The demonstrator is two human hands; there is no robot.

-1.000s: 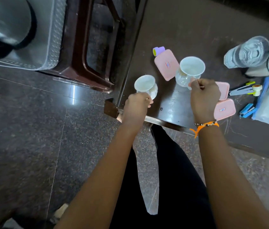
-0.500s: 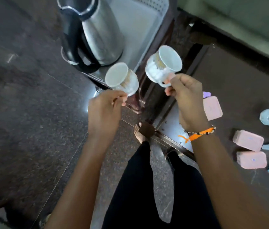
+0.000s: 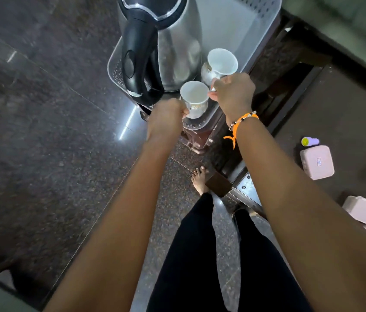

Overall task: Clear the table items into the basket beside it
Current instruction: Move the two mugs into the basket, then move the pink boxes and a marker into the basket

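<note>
Over the near corner of the grey basket [image 3: 256,37], both hands are busy, each with a white cup. Left hand [image 3: 165,119] is closed around the handle side of the nearer cup [image 3: 194,99], which sits upright, mouth up, at the basket's front edge; whether its base touches the basket floor is hard to tell. Right hand [image 3: 233,91] is pinched shut on the handle of the farther cup [image 3: 220,64], also mouth up, tilted a little, down inside the basket just beside the steel kettle [image 3: 175,46]. The kettle fills the left part of the basket, its black handle [image 3: 137,57] facing the camera. An orange thread bracelet [image 3: 241,123] hangs at the right wrist.

Off to the right, on the dark brown table [image 3: 346,109], a pink box [image 3: 317,162] lies flat with a small purple and yellow item [image 3: 310,141] just beyond it. Two more pink boxes [image 3: 365,210] sit near the frame's right edge, partly cut off. The basket rests on a dark brown stool [image 3: 202,140] beside the table. Below, black trousers [image 3: 191,255] and a bare foot [image 3: 200,179] on the speckled floor [image 3: 53,143].
</note>
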